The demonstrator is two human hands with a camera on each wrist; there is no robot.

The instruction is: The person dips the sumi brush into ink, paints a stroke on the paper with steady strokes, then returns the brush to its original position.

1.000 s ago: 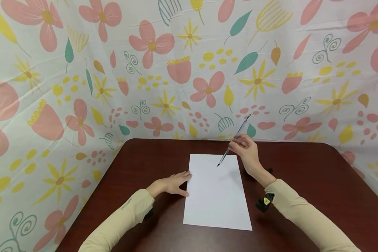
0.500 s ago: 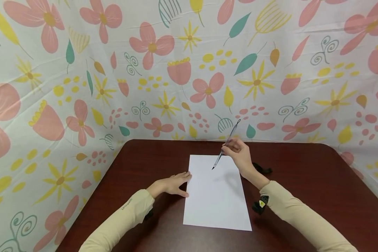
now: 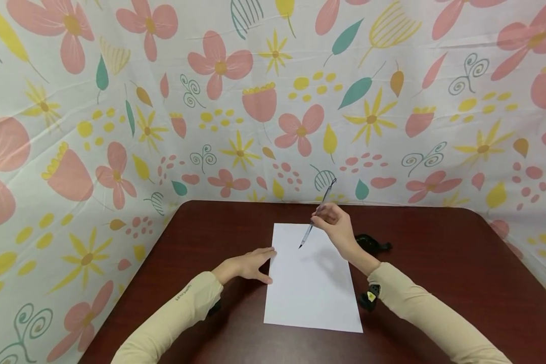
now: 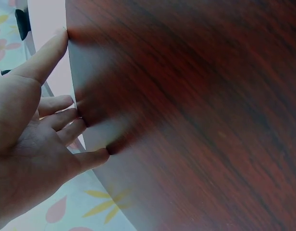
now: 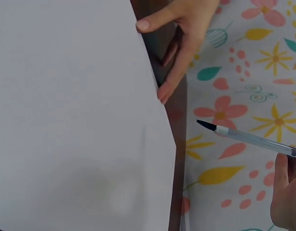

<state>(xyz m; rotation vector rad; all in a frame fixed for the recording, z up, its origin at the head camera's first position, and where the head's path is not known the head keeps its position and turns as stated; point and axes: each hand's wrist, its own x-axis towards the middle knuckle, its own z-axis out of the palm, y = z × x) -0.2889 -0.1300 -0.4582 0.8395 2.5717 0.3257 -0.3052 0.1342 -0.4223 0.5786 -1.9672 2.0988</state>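
My right hand [image 3: 335, 227] pinches a slim paintbrush [image 3: 306, 236] with a clear handle, a dark pointed tip and a small loop at its upper end. The brush slants, tip down, over the upper part of a blank white sheet of paper [image 3: 313, 288]. In the right wrist view the dark bristles of the brush [image 5: 256, 140] stick out ahead of my thumb and fingers. My left hand [image 3: 251, 266] rests with spread fingers at the left edge of the paper. Seen from the left wrist, the left hand [image 4: 32, 130] has its fingertips on the table and paper edge.
The sheet lies on a dark reddish wooden table [image 3: 437, 283]. A black object [image 3: 372, 244] sits behind my right forearm. White cloth with a flower print [image 3: 300, 76] hangs along the back and left sides of the table.
My right hand has moved left and a little toward me with the paintbrush, its tip now farther left over the paper. The left hand and the paper stay in place.
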